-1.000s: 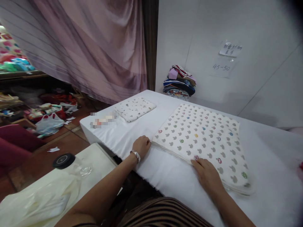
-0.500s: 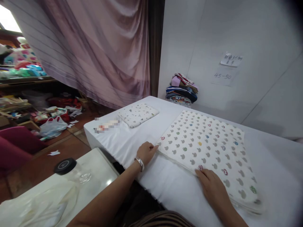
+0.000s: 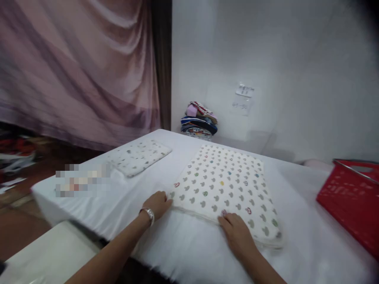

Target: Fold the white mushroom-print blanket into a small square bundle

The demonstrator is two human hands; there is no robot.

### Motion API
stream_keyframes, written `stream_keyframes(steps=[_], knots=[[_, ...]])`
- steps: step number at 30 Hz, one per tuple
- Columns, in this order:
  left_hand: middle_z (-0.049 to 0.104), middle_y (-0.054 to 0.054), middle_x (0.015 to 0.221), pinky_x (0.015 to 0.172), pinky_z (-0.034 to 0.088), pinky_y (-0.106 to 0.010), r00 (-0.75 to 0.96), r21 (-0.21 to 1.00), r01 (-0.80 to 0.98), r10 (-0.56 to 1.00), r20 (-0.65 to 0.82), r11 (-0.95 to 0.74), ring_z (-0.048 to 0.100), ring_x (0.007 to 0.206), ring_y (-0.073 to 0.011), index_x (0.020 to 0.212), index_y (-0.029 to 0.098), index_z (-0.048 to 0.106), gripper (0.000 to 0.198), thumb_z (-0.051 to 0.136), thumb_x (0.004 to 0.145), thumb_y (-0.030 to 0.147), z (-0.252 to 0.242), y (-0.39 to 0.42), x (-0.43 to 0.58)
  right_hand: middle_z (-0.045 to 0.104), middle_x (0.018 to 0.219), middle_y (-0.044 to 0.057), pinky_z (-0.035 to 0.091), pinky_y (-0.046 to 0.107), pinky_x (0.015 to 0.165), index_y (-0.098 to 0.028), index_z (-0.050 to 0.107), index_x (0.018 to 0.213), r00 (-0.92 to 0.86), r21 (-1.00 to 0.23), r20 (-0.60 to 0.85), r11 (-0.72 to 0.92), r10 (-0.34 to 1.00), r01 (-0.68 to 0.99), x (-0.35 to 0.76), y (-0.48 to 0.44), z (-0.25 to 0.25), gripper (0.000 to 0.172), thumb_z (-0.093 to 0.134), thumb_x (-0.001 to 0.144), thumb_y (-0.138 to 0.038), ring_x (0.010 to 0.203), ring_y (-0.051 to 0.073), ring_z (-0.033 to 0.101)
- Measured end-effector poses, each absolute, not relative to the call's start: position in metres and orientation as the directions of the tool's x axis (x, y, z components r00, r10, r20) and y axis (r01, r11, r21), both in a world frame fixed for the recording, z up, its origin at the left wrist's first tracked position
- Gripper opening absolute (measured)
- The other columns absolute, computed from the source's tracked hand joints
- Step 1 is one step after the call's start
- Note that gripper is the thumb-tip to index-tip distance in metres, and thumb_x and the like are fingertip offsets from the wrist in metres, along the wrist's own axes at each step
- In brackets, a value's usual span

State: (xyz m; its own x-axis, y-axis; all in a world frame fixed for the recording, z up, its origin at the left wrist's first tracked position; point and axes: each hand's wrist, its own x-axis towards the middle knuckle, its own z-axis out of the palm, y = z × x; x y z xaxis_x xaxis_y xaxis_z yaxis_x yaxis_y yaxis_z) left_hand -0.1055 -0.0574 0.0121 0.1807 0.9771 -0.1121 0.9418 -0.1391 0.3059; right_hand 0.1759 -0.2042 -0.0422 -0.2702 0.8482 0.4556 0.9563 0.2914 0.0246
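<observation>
A folded white cloth with grey and coloured mouse-head prints [image 3: 226,187] lies flat on the white-covered table [image 3: 183,244]. My left hand [image 3: 158,204], with a silver bracelet at the wrist, rests at the cloth's near left corner, fingers curled against the edge. My right hand [image 3: 237,232] lies flat on the cloth's near edge, fingers stretched out. Neither hand lifts the cloth.
A smaller folded printed cloth [image 3: 137,156] lies at the table's far left. A pile of folded clothes [image 3: 199,120] sits in the back corner by the wall. A red basket [image 3: 352,201] stands at the right. A pink curtain [image 3: 79,67] hangs behind, with paper notes [image 3: 244,96] on the wall.
The view has swung to the right, bringing the red basket into sight and dropping the cluttered floor at left. Both hands stay on the cloth's near edge.
</observation>
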Motion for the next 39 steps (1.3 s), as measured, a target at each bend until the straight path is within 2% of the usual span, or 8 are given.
stream_keyframes(steps=[8, 15, 19, 24, 27, 31, 35, 39], knots=[[0.060, 0.000, 0.061, 0.056, 0.036, -0.026, 0.204, 0.464, 0.875, 0.974, -0.094, -0.138, 0.055, 0.061, -0.0181, 0.065, 0.020, 0.046, 0.017, 0.046, 0.072, 0.035, 0.023, -0.035, -0.115, 0.055, 0.088, 0.005, 0.031, 0.029, 0.067, -0.019, 0.057, 0.097, -0.213, -0.003, 0.385, 0.232, 0.898, 0.973, 0.167, -0.201, -0.032, 0.021, 0.039, 0.088, -0.011, 0.078, 0.018, 0.045], [0.061, -0.003, 0.064, 0.061, 0.042, -0.031, 0.217, 0.340, 0.928, 0.963, -0.163, -0.152, 0.059, 0.065, -0.0223, 0.069, 0.021, 0.049, 0.019, 0.044, 0.073, 0.039, 0.015, -0.030, -0.124, 0.054, 0.090, 0.005, 0.029, 0.030, 0.069, -0.019, 0.055, 0.096, -0.221, -0.027, 0.321, 0.242, 0.921, 0.970, 0.163, -0.203, -0.022, 0.021, 0.034, 0.092, -0.019, 0.083, 0.018, 0.041], [0.063, -0.009, 0.087, 0.071, 0.046, -0.040, 0.259, 0.181, 0.952, 0.965, -0.049, -0.247, 0.059, 0.082, -0.0283, 0.080, 0.020, 0.053, 0.029, 0.043, 0.074, 0.046, 0.021, -0.032, -0.118, 0.054, 0.093, 0.005, 0.030, 0.031, 0.069, -0.019, 0.054, 0.096, -0.210, -0.006, 0.296, 0.222, 0.932, 0.975, 0.164, -0.203, -0.019, 0.021, 0.033, 0.093, -0.019, 0.083, 0.018, 0.041], [0.055, -0.014, 0.117, 0.098, 0.037, -0.038, 0.635, 0.144, 0.704, 0.707, 0.310, -0.696, 0.049, 0.111, -0.0264, 0.105, 0.015, 0.054, 0.043, 0.035, 0.081, 0.046, 0.019, -0.061, -0.056, 0.055, 0.095, 0.006, 0.032, 0.031, 0.070, -0.020, 0.055, 0.099, -0.201, -0.046, 0.293, 0.224, 0.935, 0.974, 0.165, -0.199, -0.023, 0.021, 0.036, 0.092, -0.021, 0.085, 0.019, 0.043], [0.045, -0.011, 0.133, 0.104, 0.029, -0.039, 0.846, 0.141, 0.456, 0.477, 0.236, -0.879, 0.037, 0.125, -0.0247, 0.118, 0.017, 0.051, 0.046, 0.037, 0.083, 0.045, 0.003, -0.081, -0.010, 0.057, 0.098, 0.006, 0.035, 0.031, 0.073, -0.020, 0.055, 0.106, -0.206, -0.091, 0.320, 0.246, 0.925, 0.965, 0.170, -0.203, -0.023, 0.023, 0.038, 0.090, -0.021, 0.088, 0.019, 0.046], [0.031, -0.005, 0.144, 0.106, 0.021, -0.049, 0.908, 0.099, 0.395, 0.405, 0.110, -0.913, 0.026, 0.132, -0.0274, 0.131, 0.024, 0.041, 0.054, 0.038, 0.084, 0.050, -0.018, -0.090, 0.013, 0.059, 0.107, 0.007, 0.038, 0.031, 0.083, -0.016, 0.054, 0.112, -0.255, -0.196, 0.366, 0.343, 0.895, 0.919, 0.191, -0.228, -0.017, 0.029, 0.041, 0.086, -0.016, 0.097, 0.017, 0.049], [0.027, -0.002, 0.145, 0.107, 0.018, -0.048, 0.907, 0.092, 0.396, 0.405, 0.116, -0.914, 0.022, 0.134, -0.0267, 0.135, 0.027, 0.037, 0.055, 0.036, 0.085, 0.050, -0.024, -0.087, 0.007, 0.061, 0.106, 0.007, 0.039, 0.035, 0.088, -0.019, 0.060, 0.102, -0.072, -0.336, 0.437, 0.236, 0.897, 0.912, 0.231, -0.272, -0.008, 0.027, 0.040, 0.085, -0.015, 0.101, 0.018, 0.052], [0.028, -0.004, 0.145, 0.107, 0.018, -0.049, 0.892, 0.142, 0.433, 0.446, 0.072, -0.890, 0.023, 0.133, -0.0279, 0.132, 0.025, 0.041, 0.055, 0.039, 0.084, 0.051, -0.016, -0.090, 0.009, 0.063, 0.102, 0.008, 0.041, 0.038, 0.089, -0.020, 0.063, 0.094, 0.364, -0.589, 0.456, -0.031, 0.812, 0.807, 0.276, -0.307, 0.001, 0.020, 0.046, 0.083, -0.019, 0.100, 0.019, 0.054]])
